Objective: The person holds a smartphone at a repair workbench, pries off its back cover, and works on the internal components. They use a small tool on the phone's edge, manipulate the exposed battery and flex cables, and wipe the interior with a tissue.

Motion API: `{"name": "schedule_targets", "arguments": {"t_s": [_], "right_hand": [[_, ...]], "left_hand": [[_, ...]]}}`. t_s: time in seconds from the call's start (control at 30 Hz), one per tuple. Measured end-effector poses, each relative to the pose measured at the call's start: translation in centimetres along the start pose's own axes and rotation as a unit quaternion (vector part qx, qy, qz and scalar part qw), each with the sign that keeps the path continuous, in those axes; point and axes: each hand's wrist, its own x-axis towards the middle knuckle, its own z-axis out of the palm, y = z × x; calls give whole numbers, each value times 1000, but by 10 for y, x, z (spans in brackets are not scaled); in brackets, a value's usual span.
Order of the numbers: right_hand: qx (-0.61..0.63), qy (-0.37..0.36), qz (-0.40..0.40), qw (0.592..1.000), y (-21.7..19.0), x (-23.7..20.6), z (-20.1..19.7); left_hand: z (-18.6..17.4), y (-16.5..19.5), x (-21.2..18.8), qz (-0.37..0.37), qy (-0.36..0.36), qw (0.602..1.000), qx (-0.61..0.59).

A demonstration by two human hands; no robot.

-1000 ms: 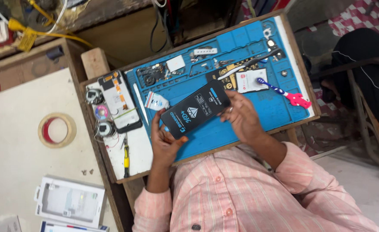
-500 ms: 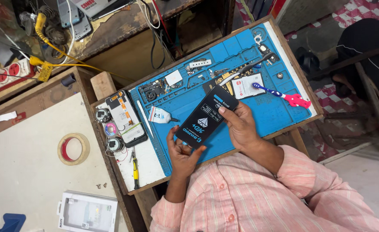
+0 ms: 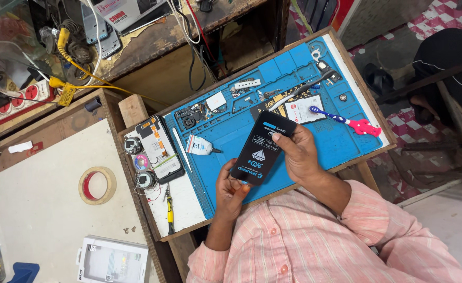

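Both my hands hold a flat black packet (image 3: 262, 149) with white and blue print, above a blue work mat (image 3: 341, 141). My left hand (image 3: 231, 191) grips its near end from below. My right hand (image 3: 296, 154) holds its right side, thumb on the top face. An opened phone (image 3: 157, 147) with its insides showing lies left of the mat. A small glue tube (image 3: 199, 145) lies on the mat, just left of the packet.
A blue and pink toothbrush (image 3: 346, 121), tweezers (image 3: 299, 91), small parts and a white card lie on the mat. A yellow screwdriver (image 3: 170, 212) and tape rolls are at the tray's left. A tape ring (image 3: 97, 185) and white box (image 3: 113, 259) sit on the white table.
The view has shifted, so the tray and hands sit lower and more to the right in frame. The packet has turned more upright in my hands, which keep the same grip.
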Motion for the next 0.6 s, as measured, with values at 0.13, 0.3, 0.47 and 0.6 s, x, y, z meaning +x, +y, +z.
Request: {"name": "schedule_targets", "arguments": {"t_s": [0.13,0.3,0.47,0.6], "right_hand": [[-20,-3,-20,1000,1,0,1],[-36,-1,-33,999,-3,1,6],[-58,21,-29,998,-7,4,14],[-18,14,-12,1000,-9,3,18]], "left_hand": [[-6,-9,-1,-16,-1,999,40],[0,-12,0,-43,2,995,89],[12,-4,3,-39,-39,996,75],[15,-4,3,-60,-53,996,41]]}}
